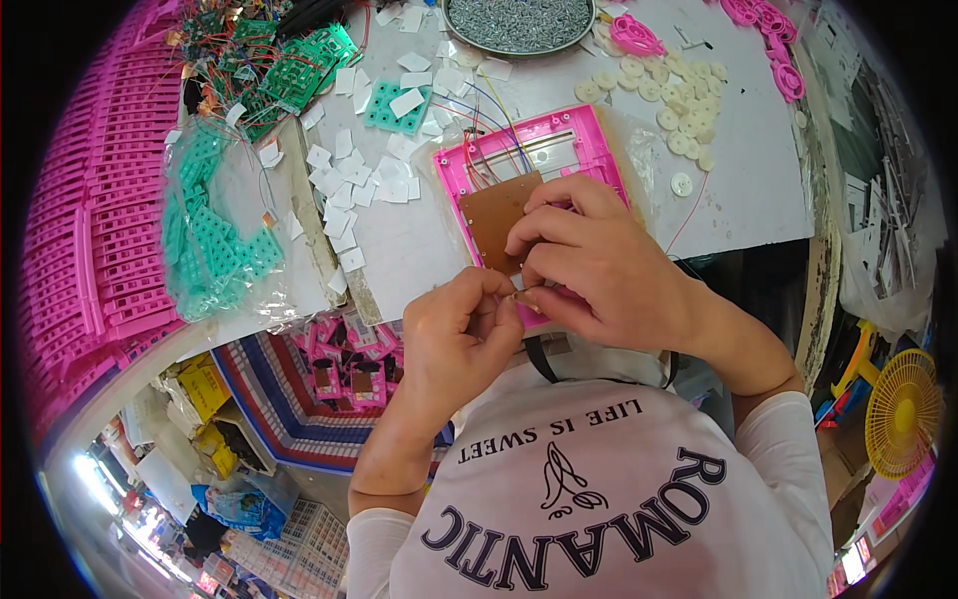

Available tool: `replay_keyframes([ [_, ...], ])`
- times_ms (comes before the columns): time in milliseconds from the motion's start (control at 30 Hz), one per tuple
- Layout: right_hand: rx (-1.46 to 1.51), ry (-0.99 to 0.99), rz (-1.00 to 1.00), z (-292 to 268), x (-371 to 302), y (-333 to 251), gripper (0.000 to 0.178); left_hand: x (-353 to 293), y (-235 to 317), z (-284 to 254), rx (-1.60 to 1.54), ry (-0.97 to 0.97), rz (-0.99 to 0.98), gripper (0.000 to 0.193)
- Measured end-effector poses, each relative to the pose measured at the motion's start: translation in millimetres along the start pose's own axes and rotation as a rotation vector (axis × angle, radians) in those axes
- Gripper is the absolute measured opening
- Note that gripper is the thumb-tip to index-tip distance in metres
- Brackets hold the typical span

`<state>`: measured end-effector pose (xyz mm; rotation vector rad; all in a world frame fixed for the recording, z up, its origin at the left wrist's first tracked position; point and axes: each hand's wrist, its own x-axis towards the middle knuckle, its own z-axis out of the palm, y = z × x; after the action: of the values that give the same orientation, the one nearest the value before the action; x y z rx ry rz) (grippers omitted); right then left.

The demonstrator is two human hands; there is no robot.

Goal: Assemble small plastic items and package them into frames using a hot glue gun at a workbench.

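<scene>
A pink plastic housing (596,140) lies at the table's front edge. A brown circuit board (489,215) sits in it, with red, blue and yellow wires (499,115) rising beyond its far edge. Both hands are over the near end of the housing. My left hand (461,324) is closed, thumb and forefinger pinched together at the board's near edge. My right hand (594,265) bends over the board's right side, its thumb and forefinger meeting the left fingertips. Whatever small thing is between the fingertips is mostly hidden.
White square pieces (344,185) are scattered left of the housing, near teal rubber keypads (215,240) and green circuit boards (309,70). A round tray of screws (519,45) stands at the back, cream discs (689,110) to its right. Pink grilles (100,190) are stacked far left.
</scene>
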<state>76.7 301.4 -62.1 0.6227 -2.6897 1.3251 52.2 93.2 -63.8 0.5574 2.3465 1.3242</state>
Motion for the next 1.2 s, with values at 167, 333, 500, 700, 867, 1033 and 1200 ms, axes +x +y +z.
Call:
replay_keyframes([
  [167, -0.045, 0.074, -0.017, 1.1, -0.2, 0.3, 0.019, -1.5, 2.4, -4.1, -0.309, -0.072, -0.223, 0.006],
  [333, -0.001, 0.138, 0.121, 3.1, -21.1, -22.4, 0.023, -3.1, 5.1, 1.2, -0.682, -0.081, -0.329, 0.002],
  [500, 0.138, 0.192, 0.252, 0.4, -27.4, -26.3, 0.022, -8.7, 12.9, 18.3, -0.394, -0.012, -0.119, 0.004],
  [700, 0.261, 0.230, 0.398, 6.8, -39.1, -26.5, 0.017, -7.9, 16.0, 21.7, -0.146, 0.017, 0.099, 0.007],
  [867, 0.086, 0.307, 0.224, 16.8, -41.0, -20.3, 0.019, -5.6, 20.9, 12.4, -0.141, -0.071, -0.103, 0.005],
  [1033, -0.114, 0.285, -0.063, 24.8, -37.9, -16.5, 0.024, 19.7, 19.4, -10.2, -0.618, -0.315, -0.507, 0.013],
  [1200, -0.179, 0.221, -0.138, 23.6, -35.1, -12.6, 0.025, 36.3, 11.9, -27.1, -0.504, -0.541, -0.470, 0.018],
])
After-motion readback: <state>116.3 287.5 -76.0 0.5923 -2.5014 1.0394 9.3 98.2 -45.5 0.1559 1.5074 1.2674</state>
